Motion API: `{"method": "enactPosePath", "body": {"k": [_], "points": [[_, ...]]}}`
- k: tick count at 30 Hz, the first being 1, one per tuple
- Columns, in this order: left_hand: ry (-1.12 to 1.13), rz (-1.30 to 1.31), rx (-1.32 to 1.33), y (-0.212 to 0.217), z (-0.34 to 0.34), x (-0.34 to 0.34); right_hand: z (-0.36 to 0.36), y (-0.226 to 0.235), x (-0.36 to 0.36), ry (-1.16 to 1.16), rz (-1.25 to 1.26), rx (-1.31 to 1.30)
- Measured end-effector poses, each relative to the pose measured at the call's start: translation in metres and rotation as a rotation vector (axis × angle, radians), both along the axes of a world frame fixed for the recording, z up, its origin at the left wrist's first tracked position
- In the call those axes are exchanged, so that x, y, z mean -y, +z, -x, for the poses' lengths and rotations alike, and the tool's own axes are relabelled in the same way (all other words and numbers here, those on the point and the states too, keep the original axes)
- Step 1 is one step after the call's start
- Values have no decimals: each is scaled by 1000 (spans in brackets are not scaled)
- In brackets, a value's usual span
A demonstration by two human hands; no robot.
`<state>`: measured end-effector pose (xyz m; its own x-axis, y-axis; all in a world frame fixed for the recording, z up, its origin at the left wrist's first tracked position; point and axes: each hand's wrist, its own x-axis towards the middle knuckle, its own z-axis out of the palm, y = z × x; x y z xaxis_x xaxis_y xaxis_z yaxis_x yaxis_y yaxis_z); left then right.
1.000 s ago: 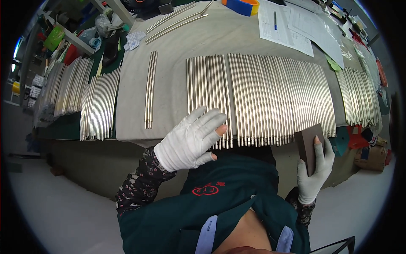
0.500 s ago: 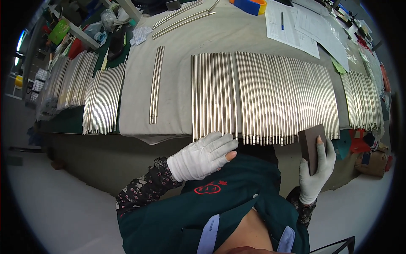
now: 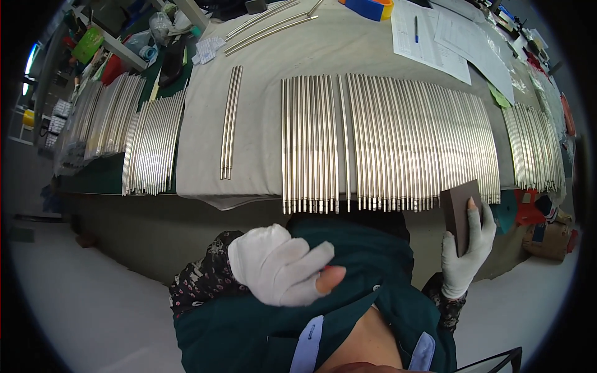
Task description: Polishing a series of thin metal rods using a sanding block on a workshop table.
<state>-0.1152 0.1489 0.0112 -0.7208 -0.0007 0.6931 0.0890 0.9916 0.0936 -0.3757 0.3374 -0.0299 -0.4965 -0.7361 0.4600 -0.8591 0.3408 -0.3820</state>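
Observation:
My left hand (image 3: 277, 267), in a white glove with the thumb tip bare, hovers over my lap on the near side of the table. Its fingers are loosely bent, with a gap between forefinger and thumb, and nothing shows in it. My right hand (image 3: 471, 255), also gloved, grips a dark brown rectangular block (image 3: 456, 214) at the table's near edge. Beyond the hands, slim shiny metal rods lie side by side: a left group (image 3: 309, 143), a wider right group (image 3: 423, 143), and one lone rod (image 3: 346, 143) between them, with narrow gaps on both sides.
Three rods (image 3: 231, 124) lie apart on the cloth (image 3: 261, 56) at left. More rods are stacked at far left (image 3: 152, 146) and far right (image 3: 532, 149). Papers (image 3: 429, 46) with a pen, a blue and orange ring (image 3: 368, 9), and several loose rods (image 3: 270, 34) occupy the back.
My left hand has drawn back toward me from the near rod ends, and its fingers have curled. The lone rod now stands apart from the left group. My right hand has hardly moved.

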Motion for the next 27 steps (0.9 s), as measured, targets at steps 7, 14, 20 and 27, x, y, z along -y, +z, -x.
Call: {"method": "enactPosePath", "body": {"k": [7, 14, 20, 27], "points": [[28, -470, 327, 94, 1, -31, 3, -2, 1, -1, -4, -19], [370, -146, 54, 38, 20, -47, 3, 3, 11, 51, 14, -20], [102, -232, 530, -37, 10, 16, 11, -7, 1, -23, -8, 5], [375, -270, 582, -79, -26, 13, 22, -4, 5, -12, 26, -47]]}}
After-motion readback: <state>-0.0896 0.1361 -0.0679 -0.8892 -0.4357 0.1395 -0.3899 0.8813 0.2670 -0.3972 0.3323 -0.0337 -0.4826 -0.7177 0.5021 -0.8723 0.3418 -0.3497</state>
